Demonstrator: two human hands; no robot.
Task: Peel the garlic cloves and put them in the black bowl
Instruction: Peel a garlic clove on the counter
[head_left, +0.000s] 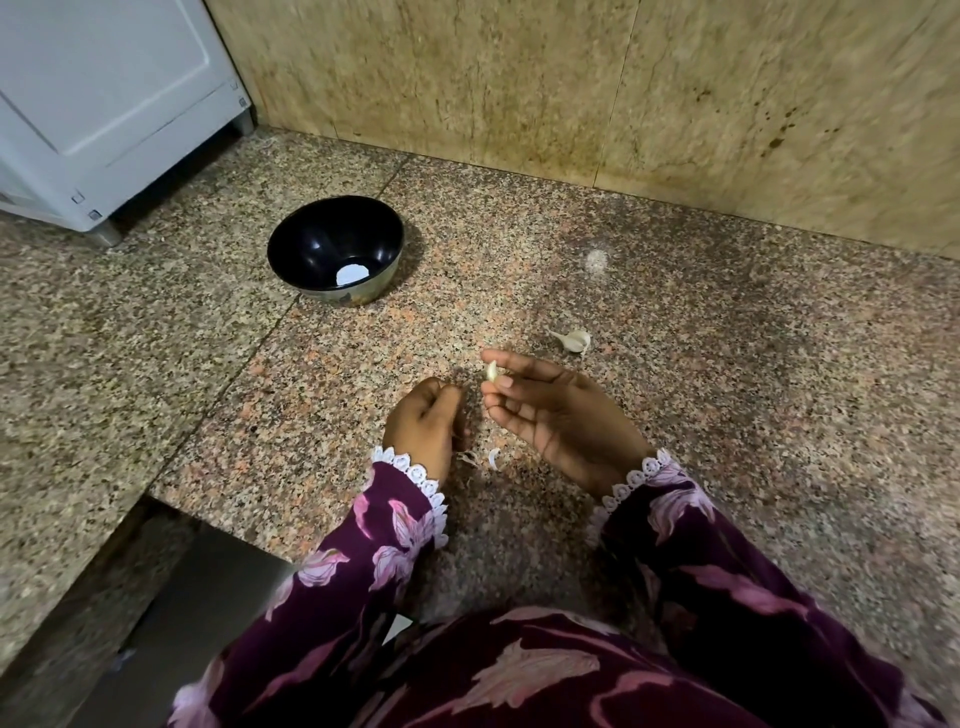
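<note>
Pinched between the thumb and fingertips of the right hand (550, 410) is a small, pale garlic clove (491, 372). It looks smooth and creamy white. Its long way runs up and down, with the thin tip down by the fingers. The clove is held just above the speckled stone bench (727, 364), in front of the person. The right hand is turned palm up and a little to the left, with its fingers curled gently around the clove.

The left hand (423, 421) is seen from the back, with the fingers curled in toward the palm. Whether something is held inside cannot be told. Both hands are close but not touching.

Another garlic clove (573, 340), with its skin on, lies on the bench just behind the right hand. Its thin tail points left. Bits of white peel (493, 458) lie on the bench between the two wrists.

The black bowl (335, 248) sits upright on the bench, well apart from the hands, back and to the left. A white spot (352, 273) is seen at its bottom. Purple flowered sleeves (395, 540) with white lace cuffs are worn.
</note>
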